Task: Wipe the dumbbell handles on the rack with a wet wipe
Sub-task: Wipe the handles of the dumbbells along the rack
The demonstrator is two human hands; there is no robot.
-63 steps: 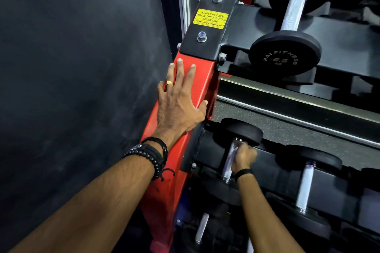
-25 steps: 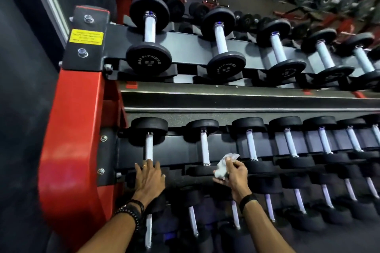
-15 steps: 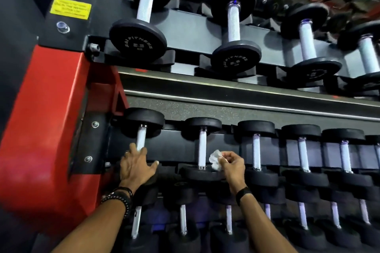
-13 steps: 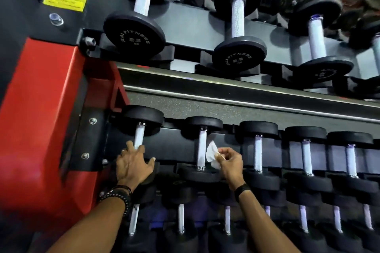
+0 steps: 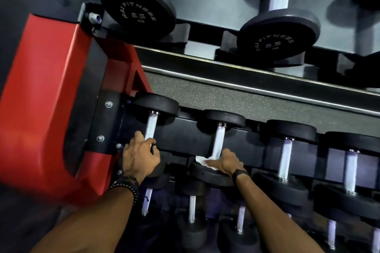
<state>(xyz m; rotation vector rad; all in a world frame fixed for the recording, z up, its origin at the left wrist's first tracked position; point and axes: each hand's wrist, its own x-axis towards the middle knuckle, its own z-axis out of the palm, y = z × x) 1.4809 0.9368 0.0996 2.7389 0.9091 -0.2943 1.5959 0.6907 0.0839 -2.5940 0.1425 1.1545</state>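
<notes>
Wiping is proceeding on the middle tier of the dumbbell rack (image 5: 51, 92), at its left end beside the red upright. The right hand (image 5: 225, 163) is curling its fingers round the lower part of the second dumbbell handle (image 5: 218, 141) from that end, pressing the wet wipe (image 5: 202, 160) against the metal; a white fold of the wipe is showing just left of the knuckles, lying over the near weight head (image 5: 207, 174). The left hand (image 5: 139, 157) is bracing on the first dumbbell, its fingers loosely bent over the near head and its fingertips touching the base of the first handle (image 5: 151, 125); whether it is truly gripping or only resting is not clear. As a judgement, the step in hand is the cleaning of the second handle, with the wipe sitting at the handle's near end. The next move is calling for a stroke along the knurled shaft toward the far head, with the wipe kept wrapped fully round the bar so the rear face is also covered. Further handles are standing untouched to the right along the tier, and the upper tier and lower tier are holding more, so most of the task appears to be remaining.
</notes>
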